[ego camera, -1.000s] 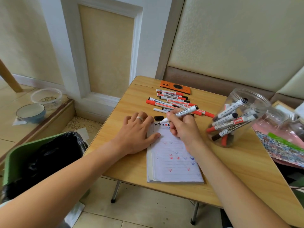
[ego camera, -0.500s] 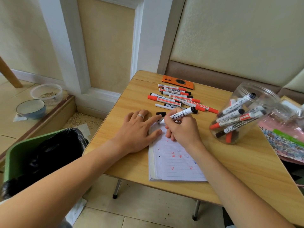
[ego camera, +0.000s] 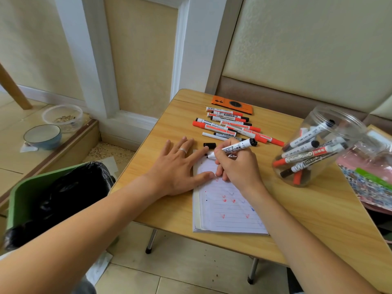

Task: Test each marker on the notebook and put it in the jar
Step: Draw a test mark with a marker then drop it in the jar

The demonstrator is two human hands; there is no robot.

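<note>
Fingers [ego camera: 224,154] pinching marker [ego camera: 237,147] on notebook [ego camera: 229,211], loose cap [ego camera: 209,144] beside, jar [ego camera: 318,149] right

An orange phone [ego camera: 232,105] lies on the wooden table [ego camera: 307,219]; a green bin [ego camera: 23,194] stands beside it.

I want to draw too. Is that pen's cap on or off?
Off. The pen in the right hand shows its bare tip; a black cap lies nearby.

Cream panelled wall [ego camera: 140,49] — tiled floor [ego camera: 191,262], wooden table [ego camera: 307,219]
</note>
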